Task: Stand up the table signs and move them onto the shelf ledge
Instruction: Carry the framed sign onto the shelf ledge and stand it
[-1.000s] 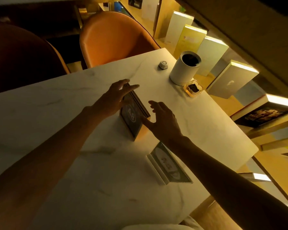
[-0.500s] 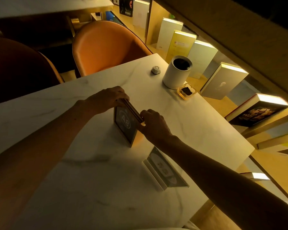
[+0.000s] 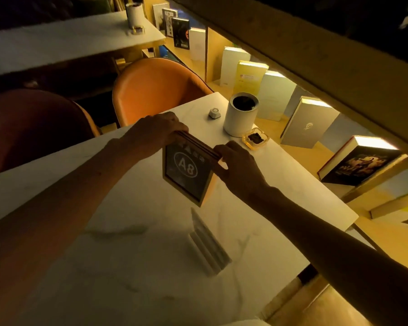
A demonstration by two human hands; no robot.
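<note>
The dark sign marked A8 (image 3: 186, 171) stands upright near the middle of the marble table (image 3: 80, 231), in a thin wooden frame; whether its lower corner touches the table or hangs just above it, I cannot tell. I judge it to be stiff, flat and quite light, but a little top-heavy, with a smooth front that could slip, so the best place to hold it is the frame at the two ends of its top edge. The left hand (image 3: 156, 132) is closed over the far end of this edge, and the right hand (image 3: 236, 168) pinches the near end, fingers curled. Both forearms reach forward from the body and meet at the sign. A second, pale sign (image 3: 207, 245) stands on the table nearer to the person, seen almost edge-on. The shelf ledge (image 3: 316, 158) with books lies to the right, beyond the table edge.
</note>
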